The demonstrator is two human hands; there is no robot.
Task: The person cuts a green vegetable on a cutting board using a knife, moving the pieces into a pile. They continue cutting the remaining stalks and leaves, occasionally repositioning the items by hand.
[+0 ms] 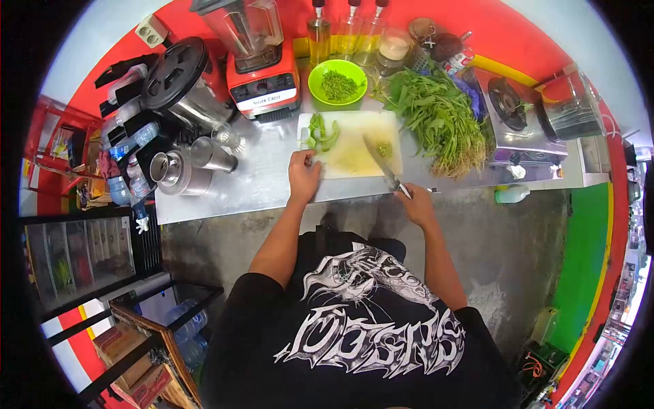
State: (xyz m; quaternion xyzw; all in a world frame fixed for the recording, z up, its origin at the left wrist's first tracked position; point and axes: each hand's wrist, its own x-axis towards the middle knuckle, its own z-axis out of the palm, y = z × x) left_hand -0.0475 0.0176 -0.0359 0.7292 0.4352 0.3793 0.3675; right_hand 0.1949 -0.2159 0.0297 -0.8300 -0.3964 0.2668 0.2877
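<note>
My right hand [413, 203] is closed round the handle of a kitchen knife [383, 163]. Its blade lies across the right part of a white cutting board [347, 129], beside a small heap of chopped green pieces [385, 149]. At the board's front left corner is my left hand [304, 176], its fingers curled in; whether they pinch anything is hidden. Just beyond it, several green chilies or pods [323, 133] lie on the board. Behind the board stands a lime-green bowl [317, 86] of chopped greens [338, 86].
A big bunch of leafy greens with roots [436, 116] lies right of the board, before a gas stove [521, 140]. A red blender [262, 88], a steel pot [187, 105] and metal cups [212, 154] stand left. Bottles [319, 37] line the back wall.
</note>
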